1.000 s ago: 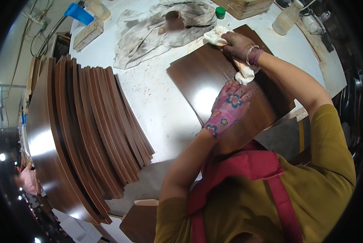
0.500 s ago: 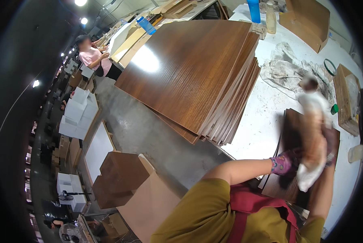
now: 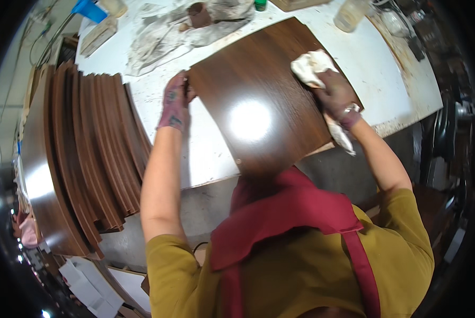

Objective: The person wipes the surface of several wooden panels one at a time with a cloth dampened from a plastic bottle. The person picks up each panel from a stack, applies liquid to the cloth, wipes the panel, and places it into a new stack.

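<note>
Boards [image 3: 97, 153] stood left, rag [image 3: 155, 50] beyond the panel [image 3: 264, 79] — left hand [image 3: 175, 102] curled at its edge, hold unclear; right hand [image 3: 334, 95] gripped cloth [image 3: 307, 68].

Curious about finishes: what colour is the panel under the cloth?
The panel is dark brown; best in head view.

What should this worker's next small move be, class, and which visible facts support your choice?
Probably slide the white cloth leftward across the dark brown wood-grain panel: the right hand holds it against the panel's right side, while the left hand is at the left edge, leaving the broad middle unobstructed.
</note>
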Demonstrator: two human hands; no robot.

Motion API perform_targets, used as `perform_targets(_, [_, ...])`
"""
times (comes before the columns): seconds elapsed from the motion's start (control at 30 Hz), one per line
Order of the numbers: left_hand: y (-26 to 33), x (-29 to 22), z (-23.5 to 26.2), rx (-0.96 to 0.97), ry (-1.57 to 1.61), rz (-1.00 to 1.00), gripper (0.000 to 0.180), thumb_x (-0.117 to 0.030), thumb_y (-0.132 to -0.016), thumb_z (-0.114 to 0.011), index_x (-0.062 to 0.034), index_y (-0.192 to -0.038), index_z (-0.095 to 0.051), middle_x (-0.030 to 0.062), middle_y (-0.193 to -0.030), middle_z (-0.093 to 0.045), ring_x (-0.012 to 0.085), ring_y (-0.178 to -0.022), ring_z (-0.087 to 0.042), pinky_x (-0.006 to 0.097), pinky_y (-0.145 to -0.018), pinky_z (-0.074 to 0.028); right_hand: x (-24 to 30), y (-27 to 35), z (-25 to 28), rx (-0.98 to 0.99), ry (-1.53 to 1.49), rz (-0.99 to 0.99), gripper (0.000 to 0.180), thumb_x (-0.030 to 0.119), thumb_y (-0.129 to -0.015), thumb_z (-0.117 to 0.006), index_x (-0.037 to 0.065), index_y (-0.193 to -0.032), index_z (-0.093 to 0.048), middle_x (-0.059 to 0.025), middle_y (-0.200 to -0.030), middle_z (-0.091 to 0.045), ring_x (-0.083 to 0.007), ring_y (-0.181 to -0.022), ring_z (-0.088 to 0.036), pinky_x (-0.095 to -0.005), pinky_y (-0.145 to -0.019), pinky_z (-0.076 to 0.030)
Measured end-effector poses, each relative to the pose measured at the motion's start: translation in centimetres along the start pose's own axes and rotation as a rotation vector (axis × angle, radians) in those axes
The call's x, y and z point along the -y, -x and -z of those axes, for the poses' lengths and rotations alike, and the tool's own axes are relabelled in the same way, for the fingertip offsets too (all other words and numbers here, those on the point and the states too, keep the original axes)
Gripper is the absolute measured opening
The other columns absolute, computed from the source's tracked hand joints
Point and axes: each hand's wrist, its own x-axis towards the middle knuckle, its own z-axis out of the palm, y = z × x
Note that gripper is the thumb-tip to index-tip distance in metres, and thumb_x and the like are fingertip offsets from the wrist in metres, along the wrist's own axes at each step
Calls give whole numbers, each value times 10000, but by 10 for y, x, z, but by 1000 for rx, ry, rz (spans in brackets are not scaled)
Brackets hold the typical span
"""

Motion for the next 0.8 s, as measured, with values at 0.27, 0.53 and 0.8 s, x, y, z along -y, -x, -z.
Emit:
perform_targets(0.27, [-7, -14, -11, -10, -44, 84, 378, -296, -923, -617, -50, -1209, -596, 74, -1207, -604, 195, -990, -607, 347, -809, -503, 187, -15, -33, 398, -529, 437, 183, 244, -788, -622, 69, -837, -648, -99, -835, -619, -302, -832, -629, -419, -734, -516])
perform_targets(0.53, [49, -45, -48, -224, -20, 49, 507, -296, -969, -535, -65, -1411, -442, 102, -1410, -476, 244, -1254, -494, 387, -955, -489, -13, -53, 77, 220, -790, -589, 403, 326, -879, -667, 49, -1164, -603, -140, -993, -682, -223, -886, -653, -341, -795, -530])
perform_targets(0.8, [93, -206, -102, -34, -370, -939, 371, -281, -977, -506, -7, -1221, -566, 113, -1271, -586, 216, -1180, -556, 318, -992, -464, -207, -87, 110, 683, -1046, -76, 300, 143, -943, -556, 24, -1216, -599, -80, -1196, -614, -205, -1093, -579, -324, -995, -425])
